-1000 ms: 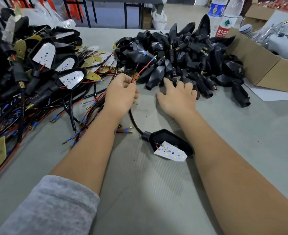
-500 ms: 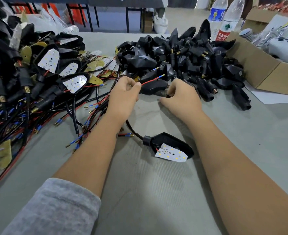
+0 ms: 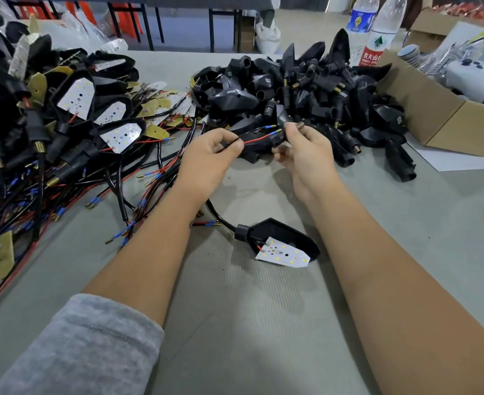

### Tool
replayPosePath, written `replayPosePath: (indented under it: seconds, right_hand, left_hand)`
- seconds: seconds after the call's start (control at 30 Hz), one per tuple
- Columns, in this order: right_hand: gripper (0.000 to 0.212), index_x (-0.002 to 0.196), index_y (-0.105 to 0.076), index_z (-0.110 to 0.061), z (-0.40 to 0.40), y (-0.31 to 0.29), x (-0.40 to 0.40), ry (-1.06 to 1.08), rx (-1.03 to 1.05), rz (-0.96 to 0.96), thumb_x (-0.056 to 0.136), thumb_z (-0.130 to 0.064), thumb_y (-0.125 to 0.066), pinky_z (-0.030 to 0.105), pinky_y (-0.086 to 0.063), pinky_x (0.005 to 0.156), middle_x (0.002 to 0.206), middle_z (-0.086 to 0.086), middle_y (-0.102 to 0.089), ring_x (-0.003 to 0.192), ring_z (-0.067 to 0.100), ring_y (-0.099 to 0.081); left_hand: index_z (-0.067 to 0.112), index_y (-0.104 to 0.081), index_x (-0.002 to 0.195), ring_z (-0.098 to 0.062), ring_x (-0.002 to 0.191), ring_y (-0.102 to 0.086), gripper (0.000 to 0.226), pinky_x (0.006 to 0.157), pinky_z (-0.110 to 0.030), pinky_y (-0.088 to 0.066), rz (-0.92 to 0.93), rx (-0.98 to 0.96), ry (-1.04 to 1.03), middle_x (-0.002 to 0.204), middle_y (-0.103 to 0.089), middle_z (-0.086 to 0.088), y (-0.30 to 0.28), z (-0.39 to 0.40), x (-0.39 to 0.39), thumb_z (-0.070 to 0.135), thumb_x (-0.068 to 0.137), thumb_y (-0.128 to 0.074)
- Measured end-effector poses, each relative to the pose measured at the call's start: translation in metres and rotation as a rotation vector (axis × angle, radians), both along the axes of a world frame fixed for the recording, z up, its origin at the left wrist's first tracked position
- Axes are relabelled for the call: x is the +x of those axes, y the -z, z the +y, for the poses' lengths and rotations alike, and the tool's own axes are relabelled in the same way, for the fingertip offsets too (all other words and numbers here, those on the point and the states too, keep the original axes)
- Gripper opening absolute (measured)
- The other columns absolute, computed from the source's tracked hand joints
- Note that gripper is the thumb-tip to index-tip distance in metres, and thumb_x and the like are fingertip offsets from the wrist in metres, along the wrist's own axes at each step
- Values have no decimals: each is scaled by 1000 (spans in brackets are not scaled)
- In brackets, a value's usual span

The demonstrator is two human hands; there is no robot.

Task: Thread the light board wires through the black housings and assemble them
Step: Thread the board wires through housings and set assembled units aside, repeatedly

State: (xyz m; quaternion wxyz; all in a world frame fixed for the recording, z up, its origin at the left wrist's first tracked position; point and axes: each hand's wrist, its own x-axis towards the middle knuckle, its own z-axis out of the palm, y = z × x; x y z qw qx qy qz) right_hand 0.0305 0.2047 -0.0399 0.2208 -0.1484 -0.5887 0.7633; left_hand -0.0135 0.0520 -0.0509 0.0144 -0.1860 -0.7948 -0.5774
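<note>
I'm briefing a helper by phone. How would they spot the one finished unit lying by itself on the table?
Start from the grey table and look between the person's two forearms, nearer than both hands. There lies a black housing with a white light board tilted out of its open face. Unlike the heaped parts further back, it lies alone, a black cable curving from its neck.

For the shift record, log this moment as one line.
left hand: pinches red and black wires | right hand: holds black housing | stage: wire tips at housing, not threaded
</note>
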Motion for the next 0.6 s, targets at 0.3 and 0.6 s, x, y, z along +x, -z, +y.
replayPosePath:
  seconds: [0.3,0.6]
  right_hand:
    - [19,91,-54,-6,6,0,-3,-38,-453,141,104,-18,-46,26,-58,63,87,17,-68,72,23,-70]
    - [12,93,-55,-14,4,-1,2,-45,-354,131,100,-23,-56,27,-56,60,79,8,-73,73,23,-73]
  left_hand:
    - [38,-63,74,6,68,-48,22,59,2,-34,28,4,-6,91,-60,-2,-1,-1,-1,28,93,-63]
    - [30,-66,79,-5,70,-56,17,68,-22,-45,60,55,-70,75,-66,6,0,0,0,22,93,-63]
